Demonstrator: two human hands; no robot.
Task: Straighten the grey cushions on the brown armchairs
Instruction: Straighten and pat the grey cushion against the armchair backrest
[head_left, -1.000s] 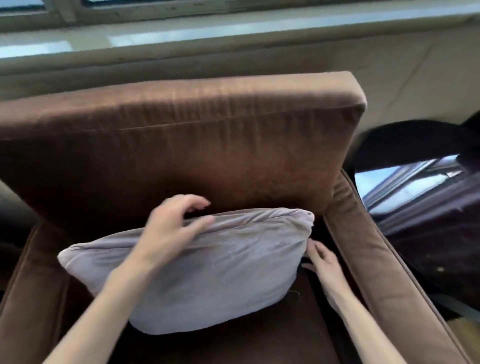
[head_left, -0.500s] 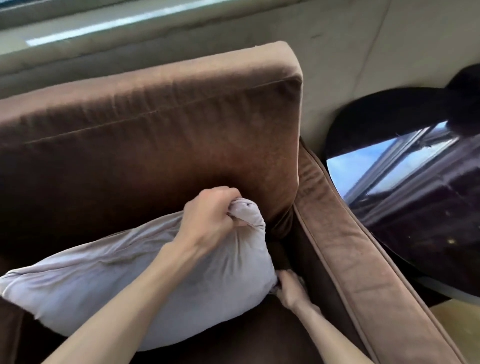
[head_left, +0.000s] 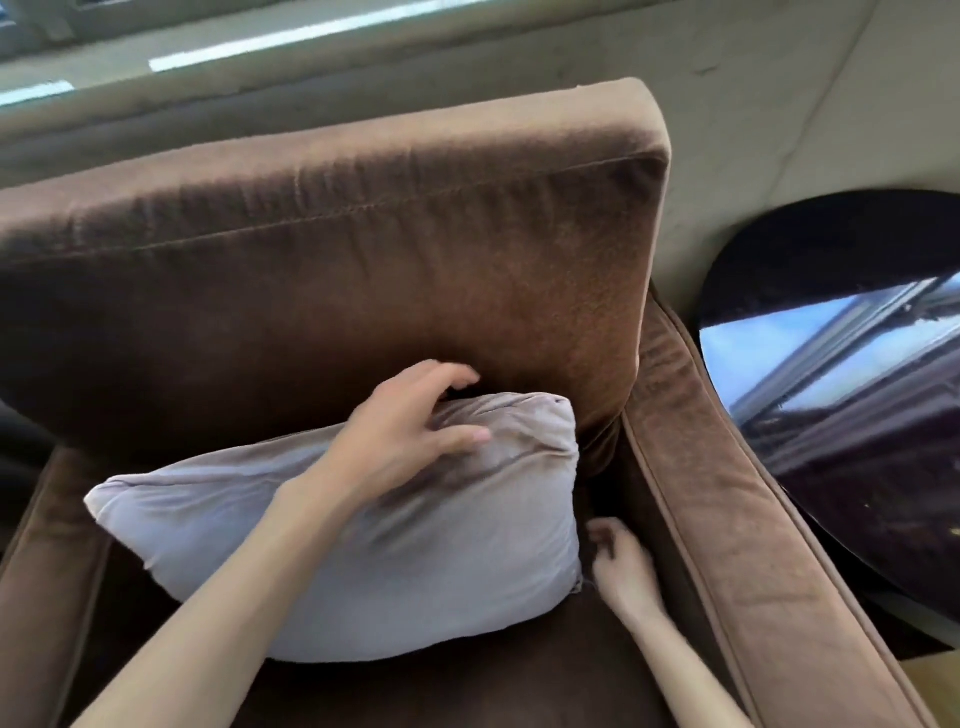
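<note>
Left hand (head_left: 410, 431) unclenched, now flat on grey cushion (head_left: 363, 545); right hand (head_left: 621, 564) loosely curled, empty.

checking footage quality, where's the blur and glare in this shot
Head view: motion blur smears the left hand and its forearm over the grey cushion; the round black table mirrors bright window light; wide-angle lens bows the brown armchair.

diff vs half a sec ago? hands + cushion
The left hand let go of the grey cushion's bunched top right corner and now lies open on its top edge. That corner has sprung back square. The right hand stayed low by the cushion's bottom right corner; cushion remains propped against the armchair back.
</note>
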